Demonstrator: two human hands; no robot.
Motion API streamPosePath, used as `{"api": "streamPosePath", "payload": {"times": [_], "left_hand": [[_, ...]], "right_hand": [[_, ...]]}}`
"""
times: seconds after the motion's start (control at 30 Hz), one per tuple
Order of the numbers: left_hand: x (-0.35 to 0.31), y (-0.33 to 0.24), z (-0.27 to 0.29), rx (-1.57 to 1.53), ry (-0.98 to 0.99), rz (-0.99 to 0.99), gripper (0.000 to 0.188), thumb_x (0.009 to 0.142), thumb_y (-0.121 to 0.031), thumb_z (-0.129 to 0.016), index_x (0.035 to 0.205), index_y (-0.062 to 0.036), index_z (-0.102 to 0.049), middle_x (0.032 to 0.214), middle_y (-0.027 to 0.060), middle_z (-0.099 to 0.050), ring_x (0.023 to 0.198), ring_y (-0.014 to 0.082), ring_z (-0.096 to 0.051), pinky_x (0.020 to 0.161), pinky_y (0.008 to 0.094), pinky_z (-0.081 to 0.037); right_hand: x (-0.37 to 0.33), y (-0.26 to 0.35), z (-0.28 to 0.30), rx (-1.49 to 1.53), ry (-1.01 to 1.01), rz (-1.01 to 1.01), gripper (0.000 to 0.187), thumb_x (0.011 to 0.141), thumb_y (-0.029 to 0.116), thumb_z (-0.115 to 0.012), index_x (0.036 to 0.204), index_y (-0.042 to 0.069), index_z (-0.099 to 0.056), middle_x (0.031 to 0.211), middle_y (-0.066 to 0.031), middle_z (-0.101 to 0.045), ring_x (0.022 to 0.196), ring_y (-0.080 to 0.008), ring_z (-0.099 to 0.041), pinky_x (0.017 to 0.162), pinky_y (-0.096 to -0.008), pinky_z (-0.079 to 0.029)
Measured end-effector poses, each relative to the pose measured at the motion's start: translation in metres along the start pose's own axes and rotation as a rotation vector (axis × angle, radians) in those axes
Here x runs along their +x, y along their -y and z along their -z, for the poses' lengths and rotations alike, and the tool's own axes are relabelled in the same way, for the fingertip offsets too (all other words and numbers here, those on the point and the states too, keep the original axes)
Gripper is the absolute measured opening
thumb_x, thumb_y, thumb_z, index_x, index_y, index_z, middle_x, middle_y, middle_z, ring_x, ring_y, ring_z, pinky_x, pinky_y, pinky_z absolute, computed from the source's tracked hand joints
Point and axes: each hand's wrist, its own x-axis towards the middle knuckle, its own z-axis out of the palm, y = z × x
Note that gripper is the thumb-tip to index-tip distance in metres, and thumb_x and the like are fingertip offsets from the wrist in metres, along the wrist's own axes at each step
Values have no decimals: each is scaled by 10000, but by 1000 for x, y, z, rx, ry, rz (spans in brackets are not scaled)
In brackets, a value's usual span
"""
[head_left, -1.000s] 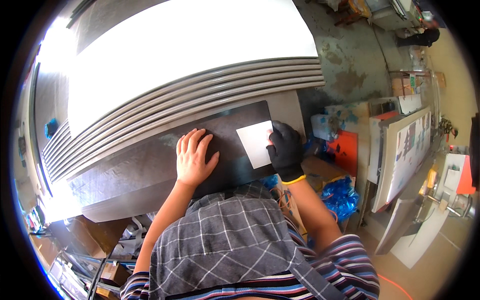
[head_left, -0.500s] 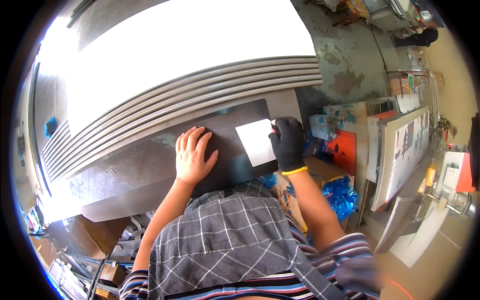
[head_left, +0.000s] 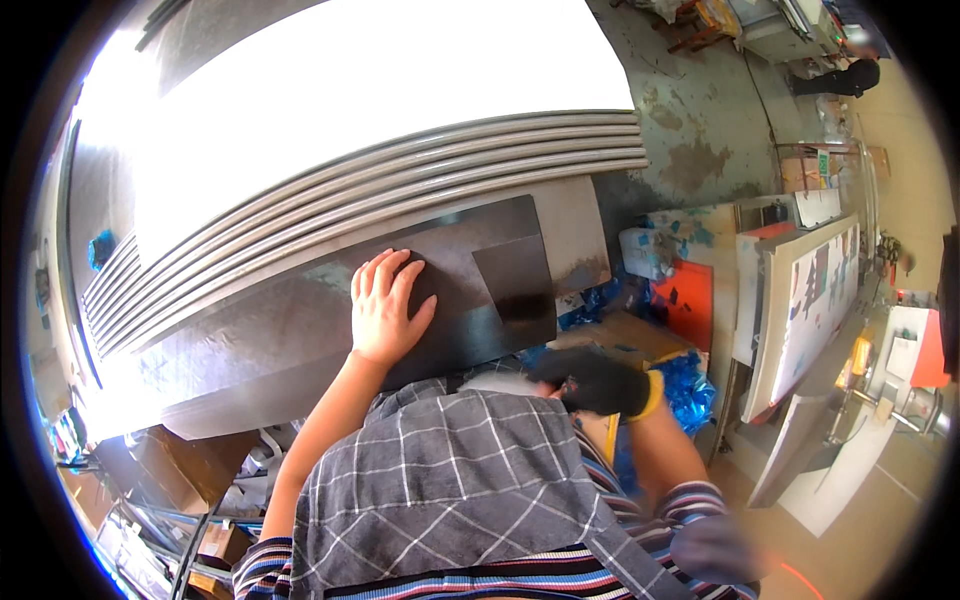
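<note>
My bare left hand (head_left: 385, 312) lies palm down with its fingers spread on a long dark glossy sheet (head_left: 440, 325). At the sheet's right end is a darker four-sided patch (head_left: 515, 280). My right hand (head_left: 600, 384) wears a black glove with a yellow cuff and is below that end, close to the grey checked apron (head_left: 450, 470). Its fingers are closed on a white sheet (head_left: 502, 383), smeared by motion and partly hidden by the apron.
Beyond the dark sheet lie several stacked grey metal strips (head_left: 400, 170) and a large bright white sheet (head_left: 400, 70). Blue plastic wrap (head_left: 690, 393) and an orange-red panel (head_left: 685, 305) are at the right. Another person's dark-clothed leg (head_left: 840, 80) shows at the far right.
My gloved right hand has moved down toward the apron, taking the white sheet off the dark one. The darker patch now shows where it lay. My left hand stays in place.
</note>
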Motion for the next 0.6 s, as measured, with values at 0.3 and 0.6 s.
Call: {"api": "streamPosePath", "payload": {"times": [0.3,0.6], "left_hand": [[60,-27,2,63,220,17,507,695,-108,-652,1190,-57,-558,1248,112,-503,1175,310,-471,995,437,-381],[68,-33,-1,224,346,114,648,676,-157,-671,1281,-26,-479,1268,137,-471,1219,319,-439,1006,445,-371]], "right_hand": [[2,-94,103,-824,-847,-334,156,762,140,-650,834,58,-539,814,-117,-565,808,-297,-569,740,-406,-460],[78,-80,34,-978,-1051,-107,452,755,164,-704,1171,54,-564,1330,-196,-470,1280,-416,-392,1086,-499,-315]]}}
